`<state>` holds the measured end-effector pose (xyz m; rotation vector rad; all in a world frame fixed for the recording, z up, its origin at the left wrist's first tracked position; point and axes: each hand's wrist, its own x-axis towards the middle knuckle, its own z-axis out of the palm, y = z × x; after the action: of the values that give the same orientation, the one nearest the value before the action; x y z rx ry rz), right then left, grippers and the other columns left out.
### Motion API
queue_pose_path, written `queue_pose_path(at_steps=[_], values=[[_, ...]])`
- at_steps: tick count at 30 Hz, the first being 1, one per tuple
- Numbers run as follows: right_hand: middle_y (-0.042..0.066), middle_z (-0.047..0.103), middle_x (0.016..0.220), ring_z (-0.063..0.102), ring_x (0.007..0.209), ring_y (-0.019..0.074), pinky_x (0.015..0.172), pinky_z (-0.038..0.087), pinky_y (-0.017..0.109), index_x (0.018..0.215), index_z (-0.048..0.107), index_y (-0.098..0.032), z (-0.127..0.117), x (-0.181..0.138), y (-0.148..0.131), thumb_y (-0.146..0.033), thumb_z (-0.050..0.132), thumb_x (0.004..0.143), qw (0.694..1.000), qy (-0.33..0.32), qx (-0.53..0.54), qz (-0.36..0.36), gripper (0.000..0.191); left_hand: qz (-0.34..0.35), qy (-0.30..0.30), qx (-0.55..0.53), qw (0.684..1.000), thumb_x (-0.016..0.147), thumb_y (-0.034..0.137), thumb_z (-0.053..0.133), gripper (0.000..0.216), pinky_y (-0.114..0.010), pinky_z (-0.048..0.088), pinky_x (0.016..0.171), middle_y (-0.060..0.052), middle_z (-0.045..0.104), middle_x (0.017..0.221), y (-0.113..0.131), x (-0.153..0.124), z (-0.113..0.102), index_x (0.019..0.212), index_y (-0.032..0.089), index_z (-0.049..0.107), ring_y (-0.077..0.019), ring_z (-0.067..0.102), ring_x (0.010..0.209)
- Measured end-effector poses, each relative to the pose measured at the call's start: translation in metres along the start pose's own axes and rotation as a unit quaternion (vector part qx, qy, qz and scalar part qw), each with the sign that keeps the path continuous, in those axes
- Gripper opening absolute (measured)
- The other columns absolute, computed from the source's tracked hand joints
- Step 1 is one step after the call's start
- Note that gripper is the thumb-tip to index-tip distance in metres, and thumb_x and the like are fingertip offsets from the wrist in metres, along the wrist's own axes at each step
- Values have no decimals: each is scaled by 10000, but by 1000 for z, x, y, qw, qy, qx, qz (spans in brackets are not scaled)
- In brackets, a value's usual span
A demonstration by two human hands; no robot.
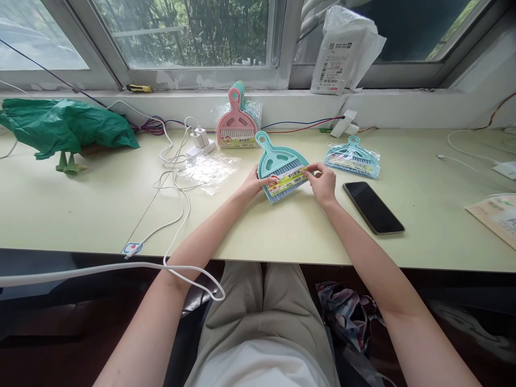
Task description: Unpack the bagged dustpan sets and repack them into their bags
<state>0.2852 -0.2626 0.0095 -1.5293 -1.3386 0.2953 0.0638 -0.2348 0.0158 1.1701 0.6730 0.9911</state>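
Above the pale table, a mint-green dustpan point(274, 155) with a blue-bristled brush set in it is held tilted between my two hands. My left hand point(258, 183) grips its left edge, thumb over the front. At the right edge, my right hand point(321, 181) pinches the corner of the printed label point(288, 180) that lies across the bristles. The fingers behind the dustpan are hidden. A bagged mint-green dustpan set point(352, 158) lies to the right, and several bagged sets, a pink dustpan point(237, 115) foremost, lean against the wall.
Clear plastic wrap point(212, 171) and white cables point(177, 188) lie left of my hands. A black phone point(373, 207) is by my right forearm. Further left sits a green plastic bag point(64, 126); a yellow cutter point(139, 88) rests on the windowsill.
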Motion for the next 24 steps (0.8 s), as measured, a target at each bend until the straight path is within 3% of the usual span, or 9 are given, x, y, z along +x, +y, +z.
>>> queue_pose_path(at_steps=[10, 14, 20, 24], values=[[31, 704, 848, 542, 603, 156, 623, 375, 293, 852, 658, -219, -2, -7, -11, -442, 616, 825, 993, 26, -110, -40, 228, 0, 2, 10, 1000, 565, 155, 780, 760, -474, 493, 986, -83, 642, 1152, 0, 1, 0, 1253, 215, 464, -283, 617, 1106], [43, 661, 942, 528, 623, 152, 650, 414, 311, 969, 626, -224, -2, -7, -10, -437, 578, 849, 988, 46, -128, -71, 249, 2, -1, 7, 1000, 541, 160, 791, 755, -482, 488, 988, -81, 649, 1118, 3, -2, 3, 1227, 205, 480, -292, 616, 1102], [133, 509, 1221, 554, 952, 209, 852, 466, 386, 1217, 464, -220, 0, 0, 2, -440, 541, 861, 992, 92, -34, -84, 425, 5, 16, 6, 1000, 564, 164, 774, 706, -494, 467, 1020, -72, 649, 1144, 4, -3, 2, 1208, 223, 491, -293, 595, 1149], [116, 512, 1258, 559, 1047, 209, 894, 461, 384, 1234, 444, -251, 2, 3, 7, -435, 482, 891, 996, 59, 53, -36, 391, 10, 32, -10, 999, 572, 152, 772, 704, -504, 461, 1030, -68, 654, 1147, 6, -3, 1, 1214, 227, 494, -293, 592, 1163]])
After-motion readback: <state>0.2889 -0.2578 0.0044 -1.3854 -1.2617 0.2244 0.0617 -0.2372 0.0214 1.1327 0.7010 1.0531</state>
